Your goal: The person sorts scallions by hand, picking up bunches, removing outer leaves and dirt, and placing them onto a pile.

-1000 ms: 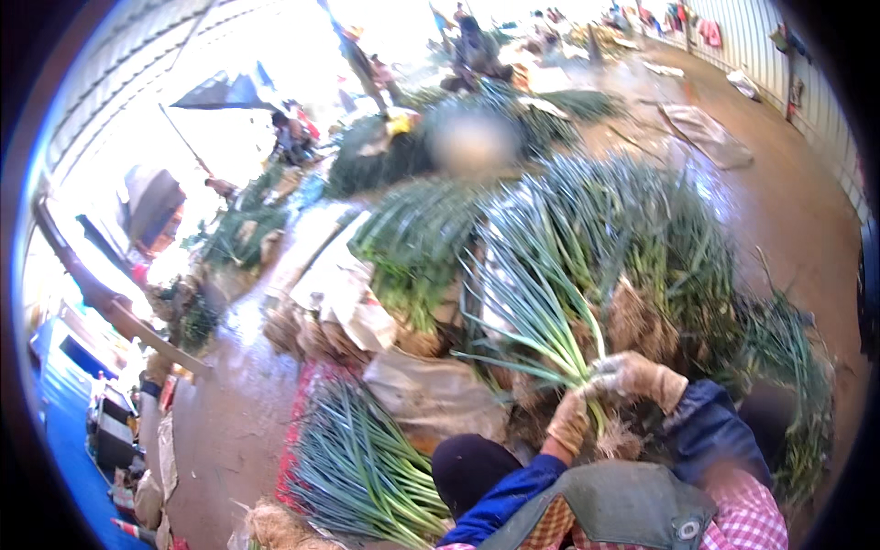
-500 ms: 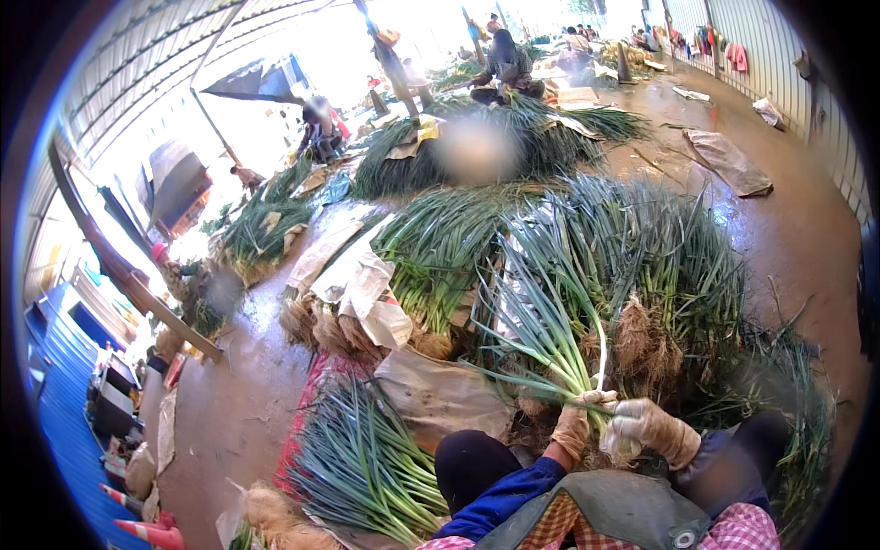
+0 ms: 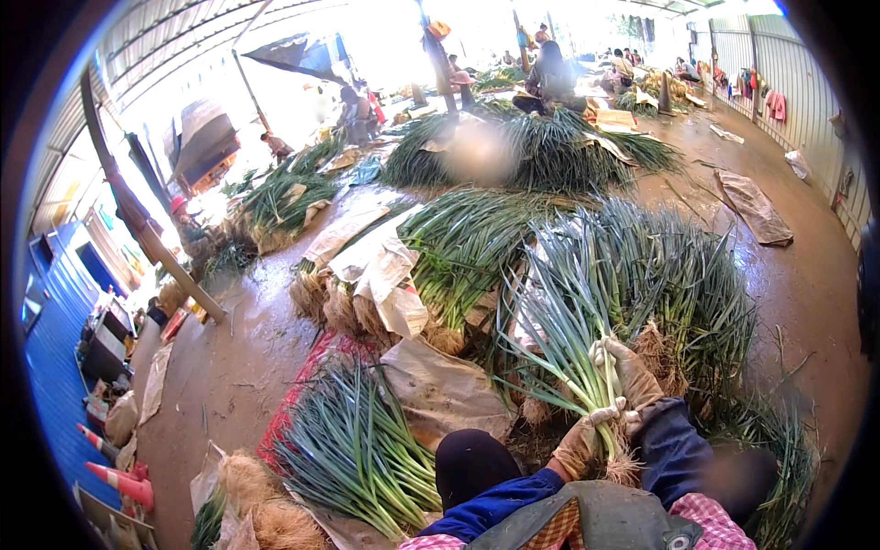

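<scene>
A bunch of green onions (image 3: 579,378) stands tilted in front of my lap, leaves up and to the left, roots toward me. My gloved left hand (image 3: 581,442) is closed round its white stalks just above the roots. Higher on the stalks, my gloved right hand (image 3: 631,370) wraps the bunch from its right side. Both gloves are pale and dirty. Close behind stands a thick heap of green onions (image 3: 665,266) with roots hanging toward me. To the left of my knee lies a loose pile of green onions (image 3: 362,449).
Brown sacking (image 3: 445,390) lies between the piles, with red netting (image 3: 298,403) at its left. Root bundles (image 3: 266,504) sit at lower left near traffic cones (image 3: 124,481). A wooden post (image 3: 151,238) leans at left. Farther off, people (image 3: 550,75) sit among more onion heaps.
My right hand has moved from the root end up along the stalks. The bunch now stands more upright with its roots showing below my left hand. The whole view has shifted slightly.
</scene>
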The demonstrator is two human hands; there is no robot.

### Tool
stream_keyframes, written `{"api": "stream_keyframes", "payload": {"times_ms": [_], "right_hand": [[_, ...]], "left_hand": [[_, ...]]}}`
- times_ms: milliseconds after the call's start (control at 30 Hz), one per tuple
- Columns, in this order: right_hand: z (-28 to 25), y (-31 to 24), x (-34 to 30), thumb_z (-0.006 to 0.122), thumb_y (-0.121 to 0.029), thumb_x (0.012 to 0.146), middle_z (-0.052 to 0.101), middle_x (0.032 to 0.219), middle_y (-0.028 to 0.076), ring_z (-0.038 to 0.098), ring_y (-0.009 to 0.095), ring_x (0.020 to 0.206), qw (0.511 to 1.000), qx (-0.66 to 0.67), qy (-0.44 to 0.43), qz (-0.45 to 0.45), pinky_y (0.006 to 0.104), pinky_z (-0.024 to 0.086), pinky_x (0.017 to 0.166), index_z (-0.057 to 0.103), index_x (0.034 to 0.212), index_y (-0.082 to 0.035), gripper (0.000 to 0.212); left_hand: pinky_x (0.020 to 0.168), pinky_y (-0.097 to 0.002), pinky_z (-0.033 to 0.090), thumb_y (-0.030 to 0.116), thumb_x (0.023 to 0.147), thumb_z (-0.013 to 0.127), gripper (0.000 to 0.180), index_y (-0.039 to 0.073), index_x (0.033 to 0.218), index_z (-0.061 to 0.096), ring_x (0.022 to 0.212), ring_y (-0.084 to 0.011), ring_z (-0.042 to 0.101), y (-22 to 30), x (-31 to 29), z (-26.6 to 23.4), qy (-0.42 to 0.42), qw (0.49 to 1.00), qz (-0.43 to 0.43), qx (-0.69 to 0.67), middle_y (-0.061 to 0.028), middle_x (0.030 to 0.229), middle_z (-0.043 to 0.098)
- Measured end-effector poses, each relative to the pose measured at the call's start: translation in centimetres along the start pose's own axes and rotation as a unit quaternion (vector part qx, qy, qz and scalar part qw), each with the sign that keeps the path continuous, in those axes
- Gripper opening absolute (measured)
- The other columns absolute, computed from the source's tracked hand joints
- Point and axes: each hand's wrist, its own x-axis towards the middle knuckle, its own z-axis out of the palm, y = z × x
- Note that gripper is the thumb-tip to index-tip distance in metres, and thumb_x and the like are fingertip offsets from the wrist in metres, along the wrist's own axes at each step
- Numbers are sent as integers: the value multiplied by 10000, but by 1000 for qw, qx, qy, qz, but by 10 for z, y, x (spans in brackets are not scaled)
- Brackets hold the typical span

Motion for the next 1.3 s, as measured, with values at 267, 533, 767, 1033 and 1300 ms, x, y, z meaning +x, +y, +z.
{"api": "stream_keyframes", "payload": {"times_ms": [267,533,767,1033,1300], "right_hand": [[7,14,5,574,-221,915,593,709,11,535,96,612,928,-356,32,108,216,420,590,617,855,-51,185],[-57,11,38,642,-211,871,594,764,6,537,92,711,857,-493,-42,-142,232,429,649,646,988,-36,211],[-27,3,-16,666,-199,854,638,765,10,551,65,594,929,-362,22,-73,198,420,520,657,934,-20,196],[-35,-25,-68,522,-233,932,603,782,24,555,82,597,978,-168,-101,-76,204,476,577,561,991,-20,224],[-28,-1,29,615,-280,889,581,767,31,518,82,589,934,-345,91,34,189,391,456,604,892,-86,194]], "left_hand": [[666,-334,511,84,860,615,148,27,994,591,723,-198,584,10,-4,-25,42,998,49,17,-60,820,587],[623,-315,475,102,842,587,232,37,1059,536,705,-144,530,13,12,-23,-59,997,51,12,-15,804,528],[626,-341,461,111,862,555,218,52,1072,546,624,-180,506,9,3,4,33,995,77,49,-17,724,535],[684,-361,466,154,883,524,355,51,1221,492,661,-199,520,17,2,-11,8,997,63,35,-26,742,542],[723,-357,513,74,832,565,323,23,1151,545,742,-199,581,12,6,-17,26,997,68,13,-53,795,581]]}}
